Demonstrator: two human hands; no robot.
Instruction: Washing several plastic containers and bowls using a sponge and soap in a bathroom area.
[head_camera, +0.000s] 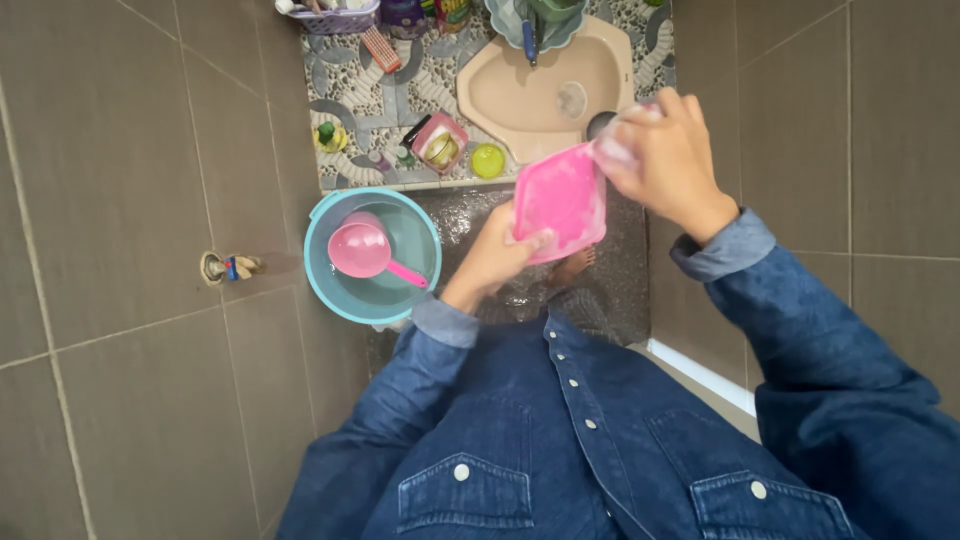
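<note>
The left hand (497, 252) clamps the pink lid's (560, 200) lower edge; the right hand (665, 150) pinches a small clear thing (615, 152) at its corner, above a blue bucket (345, 290) holding a pink scoop (362, 250).

bucket (325, 270) blocks the left; bare wet floor (470, 210) lies open ahead.

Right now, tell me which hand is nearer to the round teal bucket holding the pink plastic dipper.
Left. The left hand grips the pink square lid just right of the teal bucket; the right hand holds the lid's far corner, farther away.
</note>
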